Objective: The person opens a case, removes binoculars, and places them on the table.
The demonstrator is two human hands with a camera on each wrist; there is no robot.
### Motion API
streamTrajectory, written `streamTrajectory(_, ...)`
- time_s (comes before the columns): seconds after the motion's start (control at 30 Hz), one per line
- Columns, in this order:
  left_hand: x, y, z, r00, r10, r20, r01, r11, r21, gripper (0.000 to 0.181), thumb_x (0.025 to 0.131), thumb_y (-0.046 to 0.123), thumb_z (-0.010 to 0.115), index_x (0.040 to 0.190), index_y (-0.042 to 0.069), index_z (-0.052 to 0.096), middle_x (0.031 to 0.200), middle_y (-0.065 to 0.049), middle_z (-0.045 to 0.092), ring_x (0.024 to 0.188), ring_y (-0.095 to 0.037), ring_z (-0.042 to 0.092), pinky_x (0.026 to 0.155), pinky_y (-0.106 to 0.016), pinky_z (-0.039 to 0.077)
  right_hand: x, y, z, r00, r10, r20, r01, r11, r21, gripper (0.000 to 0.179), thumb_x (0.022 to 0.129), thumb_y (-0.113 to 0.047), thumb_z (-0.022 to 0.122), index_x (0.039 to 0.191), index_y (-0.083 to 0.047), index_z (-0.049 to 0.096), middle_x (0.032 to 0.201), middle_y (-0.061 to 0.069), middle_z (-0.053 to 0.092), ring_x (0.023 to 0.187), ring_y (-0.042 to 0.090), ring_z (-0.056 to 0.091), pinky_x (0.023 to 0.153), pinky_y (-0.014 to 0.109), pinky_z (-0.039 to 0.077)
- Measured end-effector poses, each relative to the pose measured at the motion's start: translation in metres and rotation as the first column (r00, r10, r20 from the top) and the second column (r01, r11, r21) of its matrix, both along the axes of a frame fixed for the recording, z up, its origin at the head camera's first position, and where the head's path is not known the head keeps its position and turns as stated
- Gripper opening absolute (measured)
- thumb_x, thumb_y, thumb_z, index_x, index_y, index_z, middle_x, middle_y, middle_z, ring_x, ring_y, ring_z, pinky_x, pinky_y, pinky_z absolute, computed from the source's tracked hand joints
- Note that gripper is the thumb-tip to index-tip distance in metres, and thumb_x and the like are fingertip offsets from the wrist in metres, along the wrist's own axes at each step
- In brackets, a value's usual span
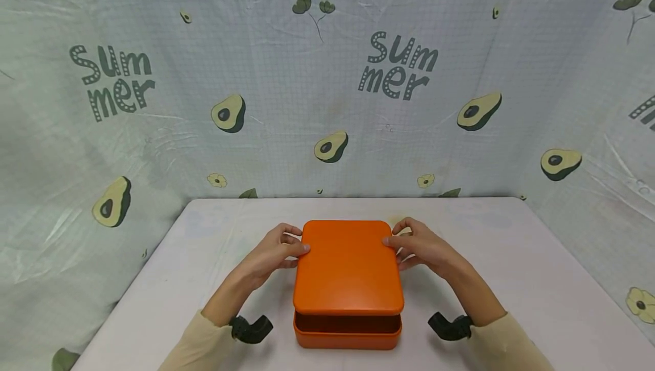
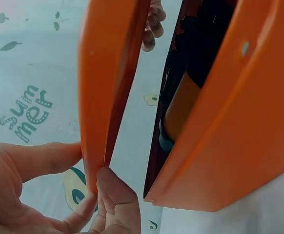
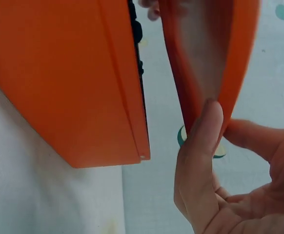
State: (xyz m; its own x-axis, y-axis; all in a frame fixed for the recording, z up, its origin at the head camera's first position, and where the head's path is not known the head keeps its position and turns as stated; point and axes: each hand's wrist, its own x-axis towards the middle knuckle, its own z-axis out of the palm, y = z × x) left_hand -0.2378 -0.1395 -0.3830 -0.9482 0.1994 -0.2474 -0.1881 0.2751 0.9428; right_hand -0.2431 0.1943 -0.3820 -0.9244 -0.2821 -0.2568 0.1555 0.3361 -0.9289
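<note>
An orange lid (image 1: pixel 349 269) is held above an orange box (image 1: pixel 348 341) by both hands. My left hand (image 1: pixel 278 249) pinches the lid's left edge, thumb on top and fingers underneath, as the left wrist view shows. At the opposite edge my right hand (image 1: pixel 417 244) grips the lid the same way. A gap runs between lid and box in both wrist views. Through it, dark items (image 2: pixel 213 41) and a yellow-orange piece (image 2: pixel 181 105) show inside the box; the lid hides most of the contents.
The box stands on a white table (image 1: pixel 225 223) near its front. Behind the table hangs a pale curtain (image 1: pixel 286 75) printed with avocados and lettering. Black wrist mounts (image 1: pixel 251 329) sit at both cuffs, either side of the box.
</note>
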Motion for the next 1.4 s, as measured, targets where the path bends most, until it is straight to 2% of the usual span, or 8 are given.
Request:
streamTrajectory(0.1, 0.000, 0.001, 0.001, 1.000, 0.013, -0.027, -0.013, 1.000, 0.003, 0.049, 0.094, 0.013, 0.073, 0.136, 0.002, 0.049, 0.123, -0.018, 0.055, 0.095, -0.023, 0.065, 0.085, -0.031, 0.061, 0.000, -0.004, 0.000, 0.997, -0.034, -0.067, 0.036, 0.999, 0.031, 0.049, 0.099, -0.028, 0.069, 0.130, 0.001, 0.042, 0.099, 0.011, 0.068, 0.073, 0.018, 0.067, 0.069, 0.032, 0.064)
streamTrajectory(0.3, 0.001, 0.001, 0.003, 0.997, 0.022, -0.069, -0.020, 1.000, 0.022, 0.051, 0.095, 0.011, 0.072, 0.140, 0.003, 0.047, 0.124, -0.019, 0.055, 0.095, -0.023, 0.064, 0.083, -0.030, 0.061, 0.002, -0.009, 0.001, 0.984, -0.089, -0.153, 0.099, 0.993, 0.062, 0.044, 0.100, -0.024, 0.068, 0.130, 0.000, 0.047, 0.099, 0.014, 0.069, 0.073, 0.019, 0.068, 0.068, 0.033, 0.065)
streamTrajectory(0.5, 0.002, 0.003, 0.004, 0.994, 0.073, -0.083, -0.067, 0.995, 0.072, 0.050, 0.097, 0.007, 0.069, 0.141, 0.005, 0.047, 0.126, -0.020, 0.054, 0.094, -0.022, 0.065, 0.084, -0.031, 0.062, 0.006, -0.011, 0.005, 0.966, -0.073, -0.249, 0.100, 0.990, 0.098, 0.048, 0.099, -0.019, 0.066, 0.139, 0.001, 0.049, 0.109, 0.019, 0.066, 0.082, 0.021, 0.069, 0.076, 0.036, 0.065)
streamTrajectory(0.6, 0.002, 0.004, 0.005, 0.990, 0.108, -0.092, -0.100, 0.991, 0.086, 0.049, 0.097, 0.007, 0.070, 0.141, 0.005, 0.049, 0.126, -0.020, 0.055, 0.093, -0.021, 0.067, 0.087, -0.033, 0.063, 0.008, -0.010, 0.008, 0.970, -0.044, -0.240, 0.072, 0.992, 0.107, 0.058, 0.097, -0.019, 0.067, 0.148, -0.001, 0.045, 0.117, 0.020, 0.063, 0.088, 0.021, 0.068, 0.079, 0.037, 0.065)
streamTrajectory(0.8, 0.005, 0.005, 0.003, 0.981, 0.147, -0.127, -0.139, 0.988, 0.074, 0.050, 0.098, 0.012, 0.071, 0.142, 0.005, 0.049, 0.129, -0.020, 0.058, 0.096, -0.021, 0.069, 0.094, -0.037, 0.061, 0.011, -0.011, 0.012, 0.986, 0.055, -0.156, -0.032, 0.989, 0.142, 0.086, 0.094, -0.024, 0.075, 0.162, -0.003, 0.027, 0.132, 0.023, 0.056, 0.095, 0.022, 0.066, 0.078, 0.037, 0.064)
streamTrajectory(1.0, 0.005, 0.005, 0.002, 0.967, 0.175, -0.187, -0.160, 0.983, 0.093, 0.045, 0.098, 0.014, 0.071, 0.139, 0.005, 0.056, 0.130, -0.019, 0.060, 0.102, -0.020, 0.069, 0.097, -0.039, 0.060, 0.012, -0.014, 0.013, 0.988, 0.080, -0.134, -0.062, 0.989, 0.132, 0.090, 0.093, -0.024, 0.076, 0.163, -0.002, 0.023, 0.137, 0.025, 0.054, 0.095, 0.023, 0.067, 0.074, 0.039, 0.065)
streamTrajectory(1.17, 0.003, 0.002, 0.003, 0.969, 0.145, -0.198, -0.126, 0.986, 0.108, 0.048, 0.095, 0.014, 0.074, 0.140, 0.007, 0.058, 0.131, -0.019, 0.059, 0.100, -0.019, 0.069, 0.097, -0.038, 0.060, 0.011, -0.012, 0.013, 0.984, 0.075, -0.162, -0.055, 0.991, 0.122, 0.082, 0.095, -0.022, 0.073, 0.160, 0.002, 0.029, 0.137, 0.026, 0.055, 0.095, 0.023, 0.068, 0.073, 0.038, 0.064)
streamTrajectory(1.4, -0.001, -0.004, 0.004, 0.983, 0.046, -0.177, -0.033, 0.997, 0.076, 0.071, 0.086, 0.019, 0.083, 0.150, 0.018, 0.052, 0.132, -0.018, 0.059, 0.101, -0.022, 0.070, 0.093, -0.038, 0.060, 0.010, -0.012, 0.015, 0.981, 0.048, -0.190, -0.029, 0.994, 0.106, 0.078, 0.096, -0.019, 0.072, 0.159, 0.004, 0.032, 0.142, 0.029, 0.055, 0.103, 0.024, 0.070, 0.074, 0.037, 0.065)
